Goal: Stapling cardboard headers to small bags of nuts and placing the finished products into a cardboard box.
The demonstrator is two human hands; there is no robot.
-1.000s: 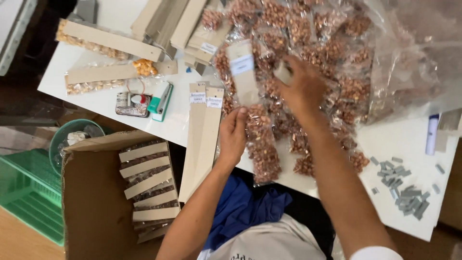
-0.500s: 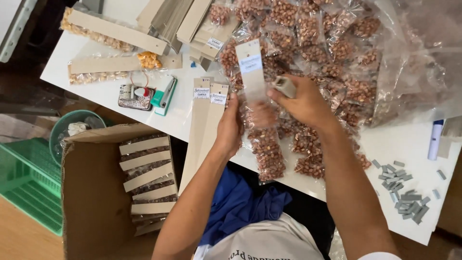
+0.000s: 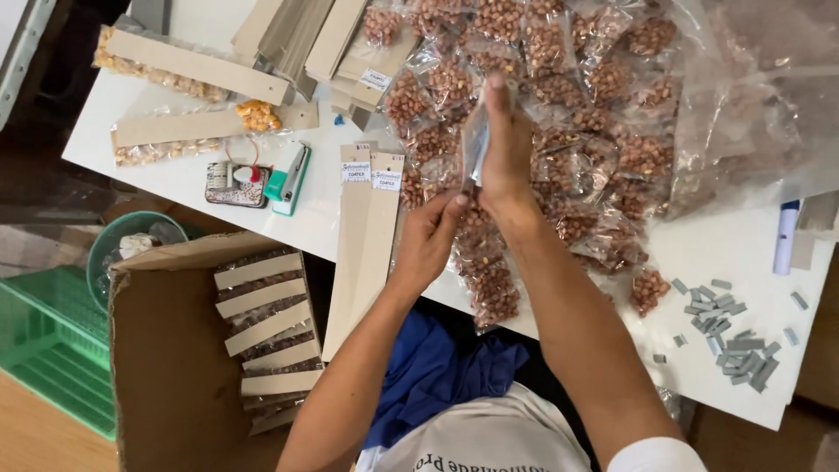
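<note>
My right hand is closed around the upper part of a long card strip, which is turned edge-on to the camera. Below it, my left hand pinches the same strip near its lower end. Small clear packets of peanuts trail from the strip over the white table's front edge. Whether my right hand also holds a small tool cannot be told. Both hands hover above a heap of peanut packets spread across the table.
Two blank card strips lie left of my hands. An open cardboard box holds finished strips. Also in view are a teal stapler, grey staple bars, a marker, a big plastic bag and a green basket.
The strip has turned from flat-on to edge-on. My right hand rose to grip its upper part, and my left hand slid to its lower end.
</note>
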